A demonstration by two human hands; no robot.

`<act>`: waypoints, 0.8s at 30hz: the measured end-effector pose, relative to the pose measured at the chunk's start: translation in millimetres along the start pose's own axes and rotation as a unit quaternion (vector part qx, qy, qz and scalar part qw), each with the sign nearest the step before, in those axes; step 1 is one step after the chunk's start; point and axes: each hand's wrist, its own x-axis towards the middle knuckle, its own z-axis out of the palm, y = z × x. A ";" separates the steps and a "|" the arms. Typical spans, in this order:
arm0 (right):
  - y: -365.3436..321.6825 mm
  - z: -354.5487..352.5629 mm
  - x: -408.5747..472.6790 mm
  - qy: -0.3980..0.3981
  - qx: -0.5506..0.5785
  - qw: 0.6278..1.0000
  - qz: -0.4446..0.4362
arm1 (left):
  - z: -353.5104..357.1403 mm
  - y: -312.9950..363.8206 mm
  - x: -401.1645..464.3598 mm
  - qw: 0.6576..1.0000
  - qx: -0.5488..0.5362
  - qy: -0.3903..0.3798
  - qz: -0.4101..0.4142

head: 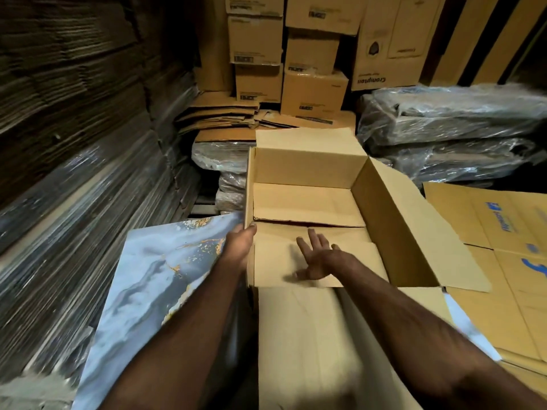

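Note:
An open brown cardboard box (384, 202) stands in front of me with its top flaps spread outward and nothing inside. My left hand (238, 247) grips the box's left wall near the front corner, thumb over the rim. My right hand (318, 258) is inside the box, fingers spread and straight, pressing down on the near bottom flap (275, 255). The far bottom flap (302, 202) lies flat beyond it.
A blue-grey marbled sheet (154, 291) lies under the box at left. Flattened printed cartons (503, 232) lie at right. Plastic-wrapped bundles (453, 125) sit at back right, stacked boxes (313, 90) behind, and tall stacks of flat cardboard (74, 143) on the left.

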 end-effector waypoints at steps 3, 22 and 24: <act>10.7 -1.6 22.1 -0.023 0.011 0.999 0.047 | 9.1 19.7 -20.0 0.998 -0.039 -0.032 0.032; 72.5 -48.4 39.1 -0.085 -0.049 0.991 0.091 | 36.7 99.6 -74.2 0.991 -0.070 -0.097 0.065; 77.7 -48.7 39.8 -0.116 -0.037 0.990 0.072 | 37.3 99.6 -73.4 0.991 -0.053 -0.102 0.062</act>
